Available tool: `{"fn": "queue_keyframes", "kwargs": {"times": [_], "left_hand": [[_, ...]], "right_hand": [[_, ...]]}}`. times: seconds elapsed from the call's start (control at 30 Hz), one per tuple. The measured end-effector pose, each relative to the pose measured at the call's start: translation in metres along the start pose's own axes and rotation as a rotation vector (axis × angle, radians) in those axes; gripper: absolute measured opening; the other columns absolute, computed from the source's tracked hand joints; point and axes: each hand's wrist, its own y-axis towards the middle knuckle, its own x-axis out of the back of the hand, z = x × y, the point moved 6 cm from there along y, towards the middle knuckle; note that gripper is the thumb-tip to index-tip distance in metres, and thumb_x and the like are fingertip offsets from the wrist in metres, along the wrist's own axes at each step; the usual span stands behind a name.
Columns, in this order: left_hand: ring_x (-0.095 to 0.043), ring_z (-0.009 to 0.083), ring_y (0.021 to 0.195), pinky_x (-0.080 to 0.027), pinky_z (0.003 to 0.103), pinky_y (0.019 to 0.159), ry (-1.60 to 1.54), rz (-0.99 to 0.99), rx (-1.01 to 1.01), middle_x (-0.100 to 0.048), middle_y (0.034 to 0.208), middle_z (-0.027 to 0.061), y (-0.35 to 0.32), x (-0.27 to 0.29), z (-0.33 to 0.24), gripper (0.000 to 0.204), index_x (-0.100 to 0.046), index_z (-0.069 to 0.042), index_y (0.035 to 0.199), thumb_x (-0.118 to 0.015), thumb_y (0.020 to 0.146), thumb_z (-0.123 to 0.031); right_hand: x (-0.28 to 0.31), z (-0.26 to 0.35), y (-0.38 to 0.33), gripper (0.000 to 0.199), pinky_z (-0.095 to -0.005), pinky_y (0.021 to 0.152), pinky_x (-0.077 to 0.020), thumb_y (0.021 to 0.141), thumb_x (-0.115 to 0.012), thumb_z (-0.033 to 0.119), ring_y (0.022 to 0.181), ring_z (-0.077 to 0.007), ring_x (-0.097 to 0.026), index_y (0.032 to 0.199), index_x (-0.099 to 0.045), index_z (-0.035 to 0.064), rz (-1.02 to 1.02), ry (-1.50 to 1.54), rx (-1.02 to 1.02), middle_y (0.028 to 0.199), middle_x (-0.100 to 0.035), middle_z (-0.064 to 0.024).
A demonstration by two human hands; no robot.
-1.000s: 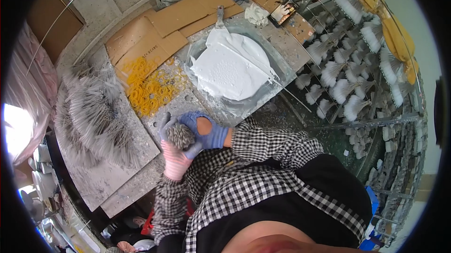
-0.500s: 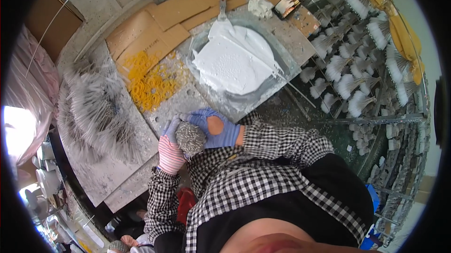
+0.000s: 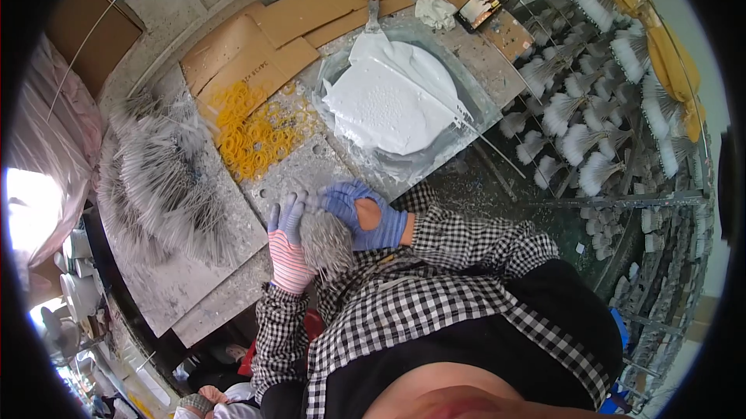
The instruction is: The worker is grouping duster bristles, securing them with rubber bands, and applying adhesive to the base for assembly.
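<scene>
A bundle of thin grey strands [image 3: 326, 242] is held between my two gloved hands at the table's near edge. My left hand [image 3: 289, 244], in a red-and-white striped glove with grey fingers, presses the bundle's left side with its fingers pointing up. My right hand [image 3: 362, 214], in a blue glove with a bare patch on its back, curls around the right side and far end. Loose strand tips fan toward my apron. The far end of the bundle is mostly hidden by the fingers.
Many similar strands [image 3: 175, 186] lie piled at left. Yellow rubber bands [image 3: 260, 135] are scattered beyond my hands, near cardboard sheets [image 3: 318, 11]. White paste [image 3: 388, 100] with a scraper [image 3: 374, 15] fills a round area on a tray. White-tipped bundles [image 3: 571, 112] hang on a rack at right.
The bundle has tilted: its rounded end of tips faced up before, and now its strands show lengthwise, spreading toward me. My left fingers have shifted and stand more upright.
</scene>
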Motion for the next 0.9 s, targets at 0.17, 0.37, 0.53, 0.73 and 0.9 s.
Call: {"fn": "queue_keyframes", "kwargs": {"times": [0.17,0.37,0.53,0.73,0.9], "left_hand": [[-0.055,0.0289,0.129,-0.036,0.050,0.115,-0.311,-0.028,0.112,-0.065,0.130,0.0100,-0.001,0.014,-0.022,0.065,-0.054,-0.008,0.141,-0.073,0.083,-0.032],[-0.066,0.0218,0.109,-0.053,0.035,0.099,-1.554,0.015,0.551,-0.065,0.128,0.0133,-0.054,0.006,-0.055,0.074,-0.044,0.001,0.146,-0.076,0.079,-0.003],[-0.068,0.0186,0.102,-0.054,0.032,0.090,-1.582,0.059,1.001,-0.072,0.115,0.0098,-0.085,-0.038,-0.055,0.037,-0.065,0.001,0.123,-0.069,0.087,-0.007],[-0.068,0.0131,0.092,-0.055,0.030,0.084,-1.455,-0.080,0.912,-0.074,0.107,0.0062,-0.087,-0.076,-0.052,0.032,-0.068,0.002,0.117,-0.076,0.088,-0.010],[-0.067,0.0130,0.085,-0.054,0.028,0.079,-1.416,-0.086,0.926,-0.073,0.099,0.0038,-0.088,-0.045,-0.059,0.023,-0.069,0.000,0.109,-0.074,0.087,-0.007]], "right_hand": [[-0.030,-0.022,-0.024,0.103,-0.0462,0.117,-0.0355,0.070,-0.081,0.050,0.133,-0.0351,-0.050,0.151,-0.039,0.0024,-0.134,-0.131,0.027,0.139,-0.054,-0.0186],[-0.018,0.024,-0.050,0.101,-0.0414,0.104,-0.0490,0.065,-0.089,0.042,0.117,-0.0375,-0.062,0.141,-0.044,-0.0048,0.288,0.454,-0.610,0.131,-0.060,-0.0246],[-0.048,0.005,-0.084,0.103,-0.0376,0.107,-0.0472,0.070,-0.091,0.045,0.122,-0.0301,-0.060,0.144,-0.041,-0.0077,0.428,0.778,-0.927,0.130,-0.063,-0.0214],[-0.047,0.008,-0.079,0.100,-0.0348,0.096,-0.0528,0.068,-0.094,0.041,0.112,-0.0277,-0.064,0.141,-0.045,-0.0070,0.214,1.037,-1.082,0.124,-0.065,-0.0212],[-0.045,0.010,-0.086,0.076,-0.0302,0.064,-0.0590,0.077,-0.089,0.031,0.087,-0.0226,-0.070,0.132,-0.051,-0.0043,0.261,1.151,-1.052,0.109,-0.069,-0.0177]]}}
